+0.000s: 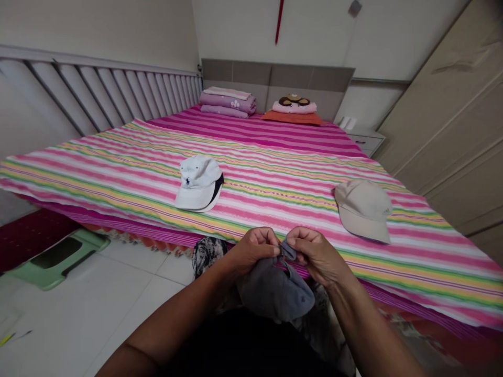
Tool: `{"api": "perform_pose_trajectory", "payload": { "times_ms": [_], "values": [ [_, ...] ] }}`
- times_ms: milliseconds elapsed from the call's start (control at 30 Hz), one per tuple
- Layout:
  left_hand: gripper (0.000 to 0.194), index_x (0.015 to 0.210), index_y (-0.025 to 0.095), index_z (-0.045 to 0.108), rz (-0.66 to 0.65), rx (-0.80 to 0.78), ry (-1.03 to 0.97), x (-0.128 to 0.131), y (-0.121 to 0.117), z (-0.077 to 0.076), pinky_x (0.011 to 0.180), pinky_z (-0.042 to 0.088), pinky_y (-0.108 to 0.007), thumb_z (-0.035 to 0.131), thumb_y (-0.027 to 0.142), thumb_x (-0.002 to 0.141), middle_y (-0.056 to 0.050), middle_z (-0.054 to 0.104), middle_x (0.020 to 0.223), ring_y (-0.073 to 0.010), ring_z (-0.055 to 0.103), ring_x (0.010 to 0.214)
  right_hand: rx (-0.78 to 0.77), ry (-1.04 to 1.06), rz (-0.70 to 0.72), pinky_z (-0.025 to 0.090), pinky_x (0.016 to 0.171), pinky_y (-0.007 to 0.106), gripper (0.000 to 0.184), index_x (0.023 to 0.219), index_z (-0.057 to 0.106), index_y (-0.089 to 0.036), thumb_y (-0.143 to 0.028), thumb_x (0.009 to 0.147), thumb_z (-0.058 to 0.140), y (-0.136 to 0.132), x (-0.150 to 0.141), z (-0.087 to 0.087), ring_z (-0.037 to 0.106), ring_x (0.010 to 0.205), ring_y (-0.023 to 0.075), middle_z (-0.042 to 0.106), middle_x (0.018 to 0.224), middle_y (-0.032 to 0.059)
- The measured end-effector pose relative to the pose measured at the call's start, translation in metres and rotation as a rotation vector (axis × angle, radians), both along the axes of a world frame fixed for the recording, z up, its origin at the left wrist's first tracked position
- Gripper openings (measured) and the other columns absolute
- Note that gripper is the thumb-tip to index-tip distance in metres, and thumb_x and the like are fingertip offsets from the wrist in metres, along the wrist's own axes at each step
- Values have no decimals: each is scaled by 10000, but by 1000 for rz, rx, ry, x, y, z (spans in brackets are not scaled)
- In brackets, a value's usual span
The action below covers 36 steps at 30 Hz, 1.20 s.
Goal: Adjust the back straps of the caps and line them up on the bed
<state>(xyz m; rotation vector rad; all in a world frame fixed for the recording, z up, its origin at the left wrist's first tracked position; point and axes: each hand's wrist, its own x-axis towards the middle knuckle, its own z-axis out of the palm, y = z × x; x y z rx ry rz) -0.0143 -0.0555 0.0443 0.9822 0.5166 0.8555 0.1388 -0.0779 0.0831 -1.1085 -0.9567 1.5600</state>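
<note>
A dark grey cap (277, 293) hangs between my two hands, over my lap at the bed's near edge. My left hand (255, 248) pinches one end of the cap's back strap. Opposite it, my right hand (312, 251) grips the other end of the strap, its fingers closed. The fingers hide most of the fastening. On the bed beyond lies a stack of white caps (198, 180), with a black edge showing between the brims. A beige cap (365, 209) rests on the bed to the right, brim toward me.
The bed is covered by a striped sheet (271, 193). Folded purple bedding (228, 103) and a pink folded pile (294, 107) lie near the headboard (314, 78). A green stool (58, 259) stands on the tiled floor at left. A wardrobe (451, 136) lines the right side.
</note>
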Motion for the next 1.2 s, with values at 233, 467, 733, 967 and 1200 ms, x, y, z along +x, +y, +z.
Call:
{"api": "perform_pose_trajectory", "payload": {
  "times_ms": [233,467,733,967,1200],
  "values": [
    [195,625,131,538,-8,5,8,0,-1,1,548,335,-204,705,208,562,16,514,602,-68,456,533,-33,-4,104,184,336,145,176,603,615,-134,-213,500,734,6,5,0,333,312,5,486,429,-57],
    [166,628,130,542,-11,12,12,-1,0,0,515,320,-195,688,194,581,18,515,583,-58,434,500,32,-118,160,226,371,163,108,573,629,-126,-172,505,699,9,8,6,353,361,17,505,449,-49],
    [187,611,134,528,-34,-20,101,-1,-2,4,422,238,-180,692,216,572,42,476,487,-34,357,399,83,-239,282,242,406,183,95,607,626,-127,-178,552,685,8,12,14,357,409,36,512,468,-46],
    [213,612,132,535,-54,-9,129,0,-4,8,426,244,-178,708,245,561,40,492,497,-35,375,407,25,-303,398,291,402,183,216,608,603,-126,-271,536,746,10,17,18,401,396,44,522,473,-42],
    [228,637,129,537,-87,-21,133,-2,-4,6,431,235,-174,717,255,576,38,497,509,-33,380,417,120,-253,372,304,415,190,237,635,564,-144,-308,583,727,10,15,14,408,419,53,498,505,-48]
  ]
}}
